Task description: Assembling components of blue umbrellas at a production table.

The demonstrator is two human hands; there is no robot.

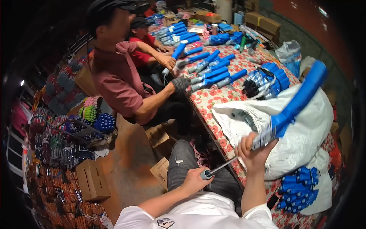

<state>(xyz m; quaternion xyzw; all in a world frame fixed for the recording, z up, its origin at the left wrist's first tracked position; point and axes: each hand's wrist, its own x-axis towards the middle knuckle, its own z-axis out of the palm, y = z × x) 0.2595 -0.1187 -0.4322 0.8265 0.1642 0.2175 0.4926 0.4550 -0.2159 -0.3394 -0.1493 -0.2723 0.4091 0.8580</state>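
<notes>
A blue folding umbrella (299, 101) stretches from my lap up to the right, its canopy furled. My left hand (195, 182) is closed round its grey handle (206, 174), low over my thighs. From the handle a thin metal shaft (225, 165) runs up to my right hand (252, 152), which grips the umbrella at the silvery rib ends below the blue cloth. Right behind it lies a large white woven sack (305, 129), its mouth open toward the left with grey pieces showing inside. To the right of my forearm sits a bundle of blue umbrellas (299, 189).
A flowered tablecloth (207, 101) covers the table, with several blue umbrellas (213, 78) in rows and a tied bundle (268, 80). Two co-workers sit left of it; the nearer person (118, 84) wears a dark glove. Cartons (92, 179) and stacked umbrella bundles (63, 187) fill the left floor.
</notes>
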